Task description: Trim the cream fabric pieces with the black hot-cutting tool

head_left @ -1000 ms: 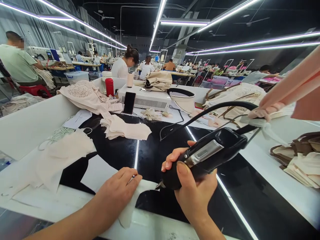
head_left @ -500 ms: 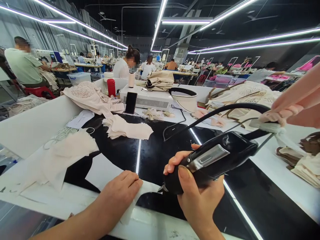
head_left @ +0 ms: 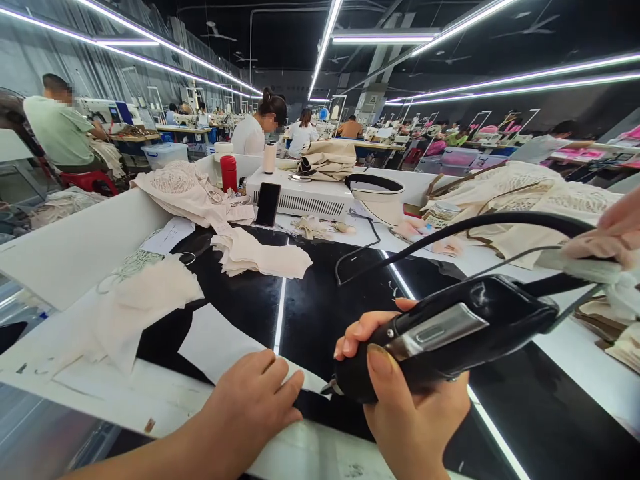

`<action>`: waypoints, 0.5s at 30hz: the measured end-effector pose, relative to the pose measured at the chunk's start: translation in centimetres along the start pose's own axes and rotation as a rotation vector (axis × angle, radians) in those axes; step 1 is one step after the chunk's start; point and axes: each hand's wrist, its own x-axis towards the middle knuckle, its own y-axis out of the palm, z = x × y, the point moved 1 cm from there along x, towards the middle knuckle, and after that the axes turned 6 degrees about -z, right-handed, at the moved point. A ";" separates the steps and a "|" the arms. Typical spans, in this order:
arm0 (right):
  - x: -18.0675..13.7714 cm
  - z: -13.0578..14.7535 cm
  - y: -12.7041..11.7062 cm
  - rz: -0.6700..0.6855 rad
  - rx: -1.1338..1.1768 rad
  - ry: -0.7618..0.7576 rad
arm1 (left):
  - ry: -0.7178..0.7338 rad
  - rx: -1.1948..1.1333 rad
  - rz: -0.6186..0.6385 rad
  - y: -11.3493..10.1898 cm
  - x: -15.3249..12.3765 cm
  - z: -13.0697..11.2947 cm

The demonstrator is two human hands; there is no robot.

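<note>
My right hand (head_left: 405, 380) is wrapped round a black corded handheld cutter (head_left: 465, 327) with a metal plate on its side. The cutter is tilted, and its small pointed metal tip (head_left: 330, 387) is at the right end of a thin white piece of material (head_left: 215, 337). My left hand (head_left: 250, 407) bears on the near edge of that piece, fingers bent and thumb tucked close. Its fingertips partly cover the piece. Pale pink cloth (head_left: 595, 250) is knotted round the cutter's cable (head_left: 480, 223) at upper right.
A glossy black work surface (head_left: 330, 313) lies on the white table. Stacked beige fabric pieces (head_left: 263, 253), a phone (head_left: 268, 203), a red bottle (head_left: 229, 173) and a sun visor (head_left: 377, 193) stand beyond. Pale sheer fabric (head_left: 140, 307) lies left. Co-workers sit at machines behind.
The cutter and my right hand have shifted slightly right. My left hand has moved a little right and its thumb now shows. White material beneath the left hand no longer reaches the near edge.
</note>
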 end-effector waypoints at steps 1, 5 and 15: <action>0.0 0.0 0.0 0.004 0.001 0.005 | -0.013 0.004 -0.013 0.1 0.0 -0.3; 0.4 0.3 0.4 -0.010 0.005 0.022 | -0.053 0.027 -0.110 0.2 -0.4 -1.0; 1.9 -0.9 2.9 -0.025 0.095 0.023 | -0.066 0.010 -0.229 0.4 -0.5 -1.2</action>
